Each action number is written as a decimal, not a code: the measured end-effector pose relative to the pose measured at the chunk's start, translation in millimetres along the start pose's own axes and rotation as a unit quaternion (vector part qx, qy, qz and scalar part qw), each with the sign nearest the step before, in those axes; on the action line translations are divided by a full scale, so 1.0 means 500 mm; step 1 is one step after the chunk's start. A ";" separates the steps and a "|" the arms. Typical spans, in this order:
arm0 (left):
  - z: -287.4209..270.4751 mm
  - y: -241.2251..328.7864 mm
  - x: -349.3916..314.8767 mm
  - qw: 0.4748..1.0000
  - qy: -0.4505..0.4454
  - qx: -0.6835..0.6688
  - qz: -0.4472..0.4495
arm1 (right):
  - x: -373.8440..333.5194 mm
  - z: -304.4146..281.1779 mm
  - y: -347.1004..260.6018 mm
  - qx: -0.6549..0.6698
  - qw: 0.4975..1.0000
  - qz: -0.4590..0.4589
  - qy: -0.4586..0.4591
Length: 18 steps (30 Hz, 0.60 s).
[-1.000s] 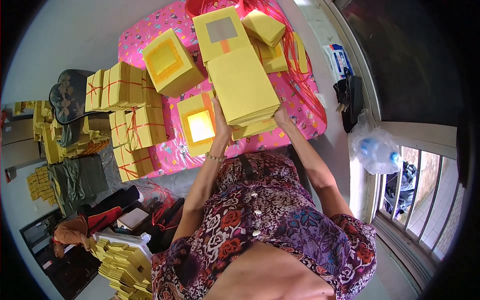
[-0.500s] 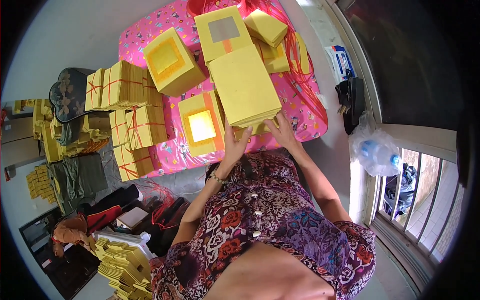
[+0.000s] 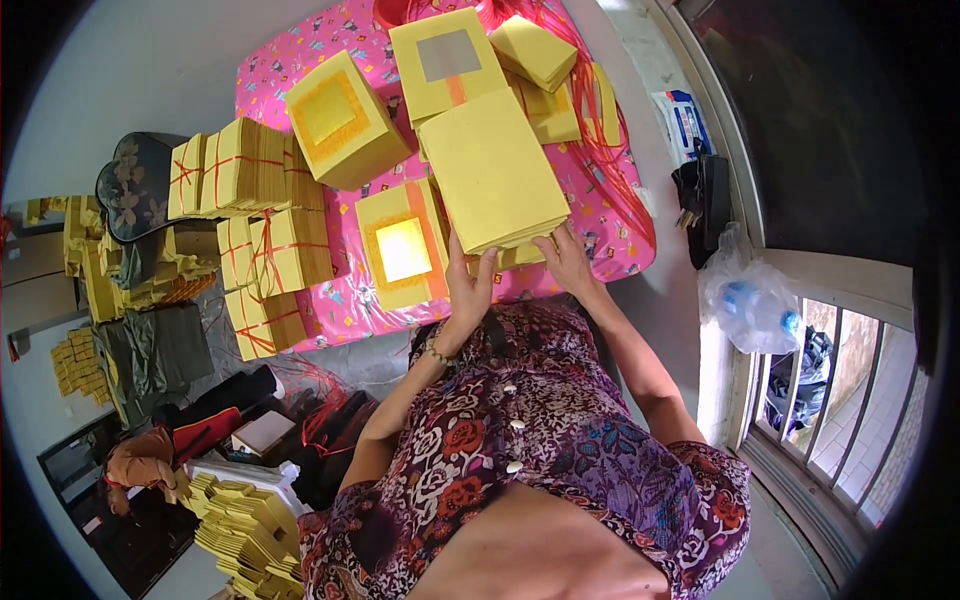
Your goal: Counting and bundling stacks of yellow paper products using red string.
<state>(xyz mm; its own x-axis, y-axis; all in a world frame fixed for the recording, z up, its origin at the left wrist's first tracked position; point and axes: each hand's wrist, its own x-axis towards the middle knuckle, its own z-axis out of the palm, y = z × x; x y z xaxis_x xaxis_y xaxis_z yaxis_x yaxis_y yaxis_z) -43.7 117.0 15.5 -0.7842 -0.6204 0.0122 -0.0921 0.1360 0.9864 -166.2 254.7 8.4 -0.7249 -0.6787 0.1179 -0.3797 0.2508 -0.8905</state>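
Note:
A thick stack of yellow paper sheets point(image 3: 495, 170) lies in front of me on the pink table cover, its near edge slightly fanned. My left hand point(image 3: 470, 288) grips the near left corner, thumb up against the edge and the other fingers partly hidden by the stack. At the near right corner, my right hand point(image 3: 566, 262) holds the edge with bent fingers. Just left of the stack lies a yellow paper block point(image 3: 372, 245) with an orange border and a shiny gold square. Behind it is another yellow block point(image 3: 427, 95) bearing a silver square.
On the left stand bundles of yellow paper point(image 3: 245, 180) tied with red string. An orange-bordered block point(image 3: 365, 150) sits beside them. Loose red strings point(image 3: 610, 190) trail down the table's right side. A barred window point(image 3: 840, 400) and a plastic bag with a bottle point(image 3: 750, 300) are at right.
The stack's near edge has shifted slightly away from me and to the right, and the right hand has moved a little with it. The left hand stays at its corner.

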 end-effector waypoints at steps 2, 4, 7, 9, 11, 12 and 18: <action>-0.001 -0.001 0.000 1.000 0.009 -0.018 0.011 | 0.001 -0.002 0.008 -0.004 1.000 0.001 -0.008; -0.004 -0.006 0.002 1.000 0.011 -0.020 0.011 | 0.003 -0.002 0.011 -0.008 1.000 0.002 -0.016; -0.013 0.001 0.005 0.999 -0.001 -0.034 0.003 | 0.002 0.000 0.017 -0.004 1.000 0.006 -0.016; -0.024 -0.002 0.007 0.999 -0.014 -0.046 -0.005 | 0.000 0.002 0.025 0.010 0.999 0.017 -0.029; -0.038 -0.007 0.013 0.995 -0.039 -0.094 -0.007 | 0.004 -0.003 0.030 0.001 1.000 -0.004 -0.030; -0.051 -0.007 0.018 0.995 -0.040 -0.093 -0.007 | 0.006 -0.004 0.030 -0.009 0.999 -0.024 -0.030; -0.129 -0.035 0.152 0.985 -0.035 -0.157 0.057 | 0.011 -0.013 0.005 -0.007 0.999 -0.020 -0.050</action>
<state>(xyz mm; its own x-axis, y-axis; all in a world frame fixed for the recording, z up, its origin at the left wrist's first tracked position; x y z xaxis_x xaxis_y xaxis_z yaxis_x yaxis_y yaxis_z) -62.2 17.4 9.6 -0.8201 -0.5582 0.1255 0.1847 -0.0506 0.9815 -174.9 256.0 9.4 -0.6480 -0.7538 0.1089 -0.4159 0.2304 -0.8797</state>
